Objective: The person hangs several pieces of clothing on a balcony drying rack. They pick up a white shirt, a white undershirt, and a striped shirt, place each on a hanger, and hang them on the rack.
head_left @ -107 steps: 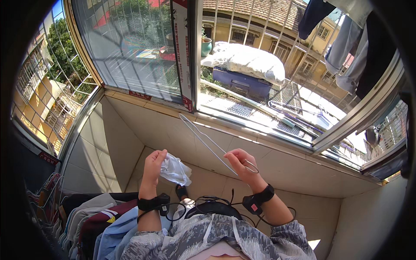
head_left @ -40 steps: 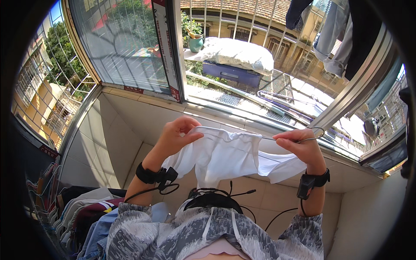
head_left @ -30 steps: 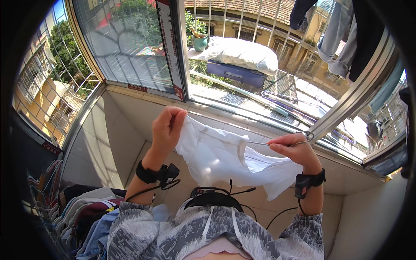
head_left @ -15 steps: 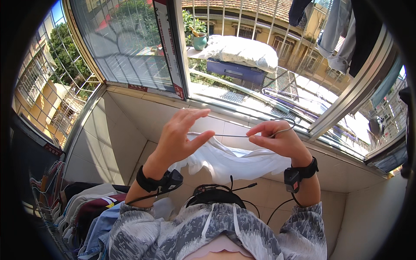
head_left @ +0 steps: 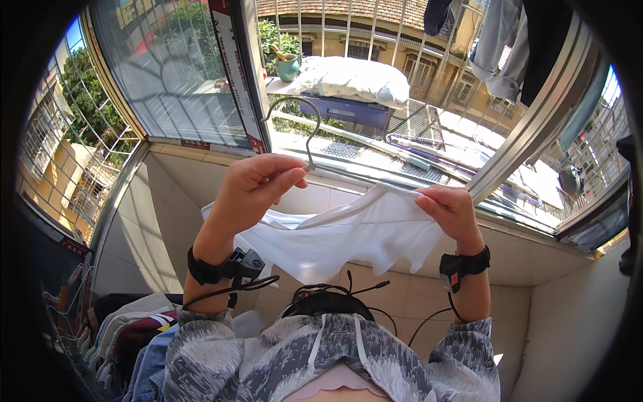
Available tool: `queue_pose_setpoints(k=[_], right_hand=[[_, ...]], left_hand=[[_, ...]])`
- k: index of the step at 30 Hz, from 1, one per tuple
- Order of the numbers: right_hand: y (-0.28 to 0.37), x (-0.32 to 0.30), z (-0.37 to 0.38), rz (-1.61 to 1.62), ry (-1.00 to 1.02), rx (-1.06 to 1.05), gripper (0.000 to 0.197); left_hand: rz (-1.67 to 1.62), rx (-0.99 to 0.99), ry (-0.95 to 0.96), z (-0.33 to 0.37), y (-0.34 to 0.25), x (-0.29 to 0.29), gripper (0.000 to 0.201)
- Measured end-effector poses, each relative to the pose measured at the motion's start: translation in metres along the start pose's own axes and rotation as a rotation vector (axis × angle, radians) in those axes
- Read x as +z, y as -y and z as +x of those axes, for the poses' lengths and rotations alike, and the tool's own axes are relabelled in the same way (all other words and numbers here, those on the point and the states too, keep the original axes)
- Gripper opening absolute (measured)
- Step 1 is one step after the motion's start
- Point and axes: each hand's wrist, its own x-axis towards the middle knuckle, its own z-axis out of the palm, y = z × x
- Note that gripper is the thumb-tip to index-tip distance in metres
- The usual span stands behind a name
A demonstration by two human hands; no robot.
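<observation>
My left hand (head_left: 254,187) is closed in a pinch at the base of a clothes hanger's hook (head_left: 319,124). The thin metal hook stands up above my fingertips and curves to the left. From the hanger a white garment (head_left: 328,241), which looks like a thin top, hangs spread out between my hands. Over on the right, my right hand (head_left: 452,211) pinches the garment's upper corner between thumb and fingers. The cloth hides the body of the hanger. Each of my wrists wears a black strap with a small device.
Ahead is an open window with a metal frame (head_left: 529,127) and bars outside. Beyond its sill lie a purple box (head_left: 348,112) under a pale bundle, and a green pot (head_left: 288,68). Clothes on hangers (head_left: 144,335) crowd the lower left; grey trousers (head_left: 509,60) hang upper right.
My left hand has gone from spread fingers to pinching the hook's base. My right hand has let go of the hook and now grips the garment's corner. The hook has swung upright.
</observation>
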Motion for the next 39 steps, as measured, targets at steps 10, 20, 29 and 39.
queue_pose_setpoints(k=[10,20,29,39], right_hand=[[-0.001,-0.015,-0.005,0.289,0.002,-0.390,0.021],[-0.047,0.005,-0.017,0.349,-0.163,0.036,0.023],[-0.049,-0.011,-0.024,0.293,-0.319,0.224,0.020],[-0.017,0.028,0.005,0.202,0.370,0.171,0.021]], left_hand=[[0.260,0.173,-0.066,-0.005,0.010,-0.005,0.016],[0.223,0.322,-0.196,-0.014,0.001,-0.032,0.017],[0.298,0.291,-0.112,-0.023,0.007,-0.047,0.015],[0.364,0.270,-0.122,-0.035,0.010,-0.039,0.012]])
